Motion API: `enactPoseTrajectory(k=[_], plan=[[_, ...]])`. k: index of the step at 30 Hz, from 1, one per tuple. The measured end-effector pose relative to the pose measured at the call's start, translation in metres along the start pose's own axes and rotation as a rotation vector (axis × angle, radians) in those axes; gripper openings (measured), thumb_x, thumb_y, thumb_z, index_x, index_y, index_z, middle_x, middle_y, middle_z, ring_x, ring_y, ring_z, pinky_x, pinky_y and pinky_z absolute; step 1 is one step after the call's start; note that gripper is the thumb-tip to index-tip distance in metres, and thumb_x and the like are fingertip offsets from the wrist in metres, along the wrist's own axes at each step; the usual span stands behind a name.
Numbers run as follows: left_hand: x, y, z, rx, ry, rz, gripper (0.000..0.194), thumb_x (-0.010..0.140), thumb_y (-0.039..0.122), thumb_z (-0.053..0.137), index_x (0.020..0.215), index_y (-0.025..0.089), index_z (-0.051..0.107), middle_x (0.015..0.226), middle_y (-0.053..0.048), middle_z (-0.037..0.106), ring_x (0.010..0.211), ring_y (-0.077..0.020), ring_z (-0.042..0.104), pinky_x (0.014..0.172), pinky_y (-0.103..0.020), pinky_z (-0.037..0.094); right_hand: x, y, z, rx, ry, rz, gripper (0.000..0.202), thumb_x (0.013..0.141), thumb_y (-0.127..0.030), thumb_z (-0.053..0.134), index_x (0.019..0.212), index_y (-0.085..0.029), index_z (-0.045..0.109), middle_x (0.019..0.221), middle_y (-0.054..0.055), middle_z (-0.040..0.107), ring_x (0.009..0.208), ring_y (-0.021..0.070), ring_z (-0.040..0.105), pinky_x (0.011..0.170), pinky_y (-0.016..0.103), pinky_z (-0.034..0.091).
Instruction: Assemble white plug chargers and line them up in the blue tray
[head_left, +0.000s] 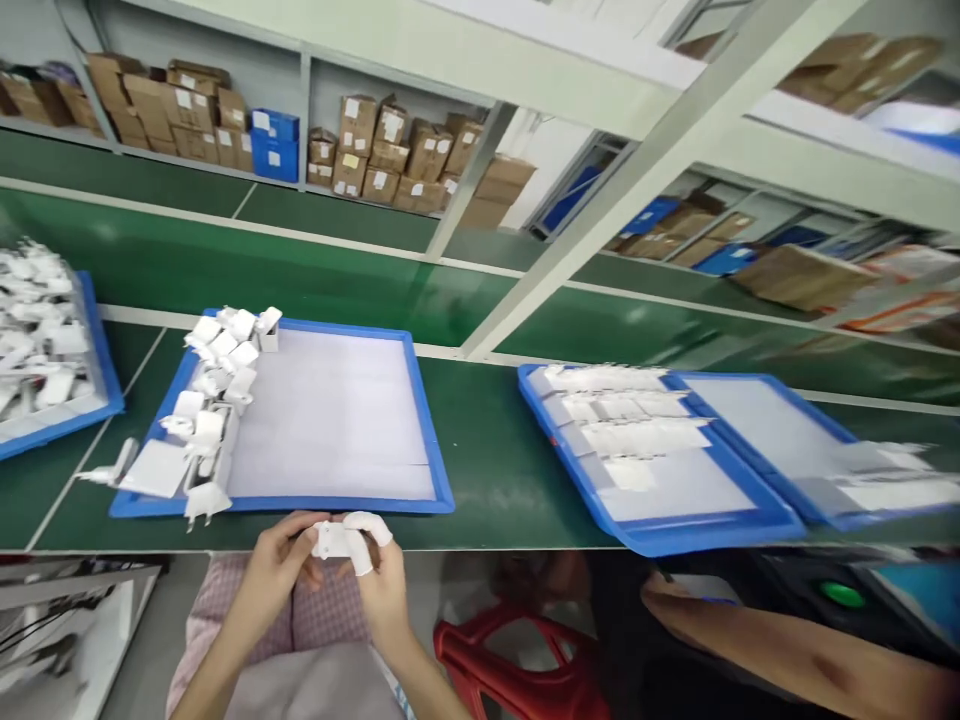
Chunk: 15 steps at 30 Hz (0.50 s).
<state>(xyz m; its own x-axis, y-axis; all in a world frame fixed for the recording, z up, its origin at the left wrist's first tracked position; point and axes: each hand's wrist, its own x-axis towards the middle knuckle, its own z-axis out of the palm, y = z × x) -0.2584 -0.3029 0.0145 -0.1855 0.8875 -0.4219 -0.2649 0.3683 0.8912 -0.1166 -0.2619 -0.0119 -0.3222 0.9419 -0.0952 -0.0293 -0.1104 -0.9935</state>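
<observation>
A small white power adapter is held between both hands, just above the front edge of the bench. My left hand pinches its left end between thumb and fingers. On the adapter's right end my right hand is closed, with white covers on its thumb and a finger. Directly beyond my hands lies a blue-rimmed tray with a white lining. White plug adapters are heaped along the tray's left side, some with pins showing and a few overhanging the rim.
More white adapters fill a tray at far left. To the right, another blue tray holds adapters in rows, beside a further tray. A co-worker's arm and a red stool are at lower right. A slanting post rises behind.
</observation>
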Motion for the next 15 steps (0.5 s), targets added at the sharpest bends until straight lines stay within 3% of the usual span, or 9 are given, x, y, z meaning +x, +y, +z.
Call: enactPoseTrajectory(k=[3, 7, 9, 12, 15], plan=[[-0.001, -0.003, -0.001, -0.014, 0.016, -0.012, 0.064, 0.07, 0.066, 0.072, 0.104, 0.012, 0.074, 0.054, -0.002, 0.066, 0.047, -0.0204, 0.063, 0.049, -0.031, 0.054, -0.002, 0.004, -0.007, -0.07, -0.025, -0.112, 0.021, 0.093, -0.038, 0.054, 0.1, -0.023, 0.067, 0.117, 0.01, 0.066, 0.086, 0.0199, 0.068, 0.059, 0.028, 0.059], [-0.002, -0.005, -0.003, -0.049, 0.006, -0.02, 0.065, 0.076, 0.068, 0.066, 0.107, 0.011, 0.072, 0.052, -0.002, 0.066, 0.048, -0.02, 0.063, 0.05, -0.03, 0.053, 0.003, -0.006, -0.026, -0.374, -0.226, -0.382, 0.031, 0.085, -0.026, 0.064, 0.116, -0.026, 0.067, 0.122, 0.008, 0.067, 0.106, 0.0243, 0.067, 0.079, 0.034, 0.06], [-0.003, -0.005, -0.004, -0.068, 0.008, -0.025, 0.067, 0.08, 0.069, 0.06, 0.11, 0.01, 0.07, 0.051, -0.002, 0.065, 0.048, -0.0195, 0.062, 0.05, -0.029, 0.051, 0.008, -0.015, -0.032, -0.515, -0.314, -0.455, 0.04, 0.083, -0.02, 0.065, 0.122, -0.027, 0.064, 0.122, 0.007, 0.068, 0.105, 0.0235, 0.068, 0.083, 0.035, 0.059], [-0.002, -0.006, -0.005, -0.089, 0.017, -0.031, 0.074, 0.078, 0.072, 0.059, 0.113, 0.008, 0.067, 0.051, -0.001, 0.064, 0.046, -0.018, 0.06, 0.047, -0.027, 0.048, 0.012, -0.026, -0.032, -0.634, -0.391, -0.492, 0.037, 0.087, -0.014, 0.061, 0.122, -0.026, 0.063, 0.119, 0.007, 0.069, 0.099, 0.0216, 0.07, 0.085, 0.035, 0.058], [0.001, -0.009, -0.008, -0.089, 0.025, -0.033, 0.076, 0.074, 0.073, 0.063, 0.11, 0.007, 0.067, 0.049, 0.0, 0.062, 0.042, -0.016, 0.056, 0.043, -0.024, 0.042, 0.011, -0.03, -0.031, -0.645, -0.387, -0.51, 0.032, 0.088, -0.014, 0.06, 0.117, -0.026, 0.065, 0.114, 0.005, 0.071, 0.097, 0.0194, 0.072, 0.085, 0.031, 0.058]])
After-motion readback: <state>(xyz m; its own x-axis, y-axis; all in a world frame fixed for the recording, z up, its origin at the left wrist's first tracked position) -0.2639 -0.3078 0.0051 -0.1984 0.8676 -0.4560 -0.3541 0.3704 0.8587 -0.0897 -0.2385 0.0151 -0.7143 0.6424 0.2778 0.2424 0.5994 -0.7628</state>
